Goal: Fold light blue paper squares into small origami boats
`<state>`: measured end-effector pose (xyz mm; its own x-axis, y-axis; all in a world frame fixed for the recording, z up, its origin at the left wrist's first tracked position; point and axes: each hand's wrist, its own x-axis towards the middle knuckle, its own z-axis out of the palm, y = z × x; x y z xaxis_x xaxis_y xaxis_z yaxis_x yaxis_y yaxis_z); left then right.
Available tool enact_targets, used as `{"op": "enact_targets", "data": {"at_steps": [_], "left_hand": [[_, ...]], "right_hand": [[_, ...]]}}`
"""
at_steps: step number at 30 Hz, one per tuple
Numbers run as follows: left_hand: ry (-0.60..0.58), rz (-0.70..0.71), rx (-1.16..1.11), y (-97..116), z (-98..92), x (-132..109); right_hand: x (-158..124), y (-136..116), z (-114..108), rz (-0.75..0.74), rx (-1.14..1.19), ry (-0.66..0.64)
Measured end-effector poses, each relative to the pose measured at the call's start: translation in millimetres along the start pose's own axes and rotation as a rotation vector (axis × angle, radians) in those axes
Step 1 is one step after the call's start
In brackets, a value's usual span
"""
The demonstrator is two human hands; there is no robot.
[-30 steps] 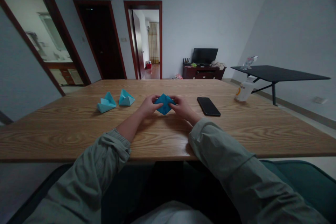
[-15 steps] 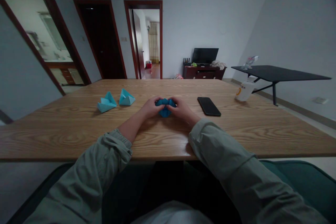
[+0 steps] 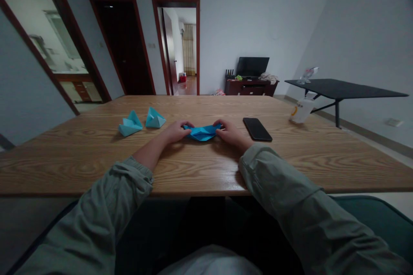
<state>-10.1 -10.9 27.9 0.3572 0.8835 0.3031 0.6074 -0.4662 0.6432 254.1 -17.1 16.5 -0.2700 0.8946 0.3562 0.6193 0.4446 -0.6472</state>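
The left hand [image 3: 176, 132] and the right hand [image 3: 232, 134] are staying apart from each other, resting low on the table with the fingers curling inward. Between them, a flattened blue paper fold [image 3: 202, 133] is lying on the wood, directly in front of the person. Its long axis is running from side to side, across the person's body, with its narrow ends pointing toward the two hands. Each hand is meeting one end, and neither hand looks clearly nearer. Whether they are pinching the paper or only touching it, the view does not settle. The paper is tapering to a shallow point along its lower edge, and its upper edge is showing a small central peak.

Both forearms are reaching forward from rolled grey-green sleeves, the left sleeve [image 3: 114, 197] and the right sleeve [image 3: 284, 193], which are lying over the table's near edge. Farther left, two pale blue paper folds [image 3: 130, 124] [image 3: 155, 118] are sitting close together, just beyond the left hand. To the right, a black phone [image 3: 257, 129] is lying just beyond the right hand, and a white bottle [image 3: 301, 111] is standing well apart near the far corner of the wooden table [image 3: 80, 159].
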Motion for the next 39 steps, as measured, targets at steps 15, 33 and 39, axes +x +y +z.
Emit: {"op": "enact_targets", "data": {"at_steps": [15, 33, 39], "left_hand": [[0.020, 0.104, 0.126, 19, 8.9, 0], [0.013, 0.086, 0.231, 21, 14.2, 6], [0.002, 0.134, 0.182, 20, 13.8, 4]], "right_hand": [[1, -20, 12, -0.122, -0.152, -0.003], [8, -29, 17, 0.058, -0.368, 0.148], [8, -31, 17, 0.111, -0.400, 0.150]]}}
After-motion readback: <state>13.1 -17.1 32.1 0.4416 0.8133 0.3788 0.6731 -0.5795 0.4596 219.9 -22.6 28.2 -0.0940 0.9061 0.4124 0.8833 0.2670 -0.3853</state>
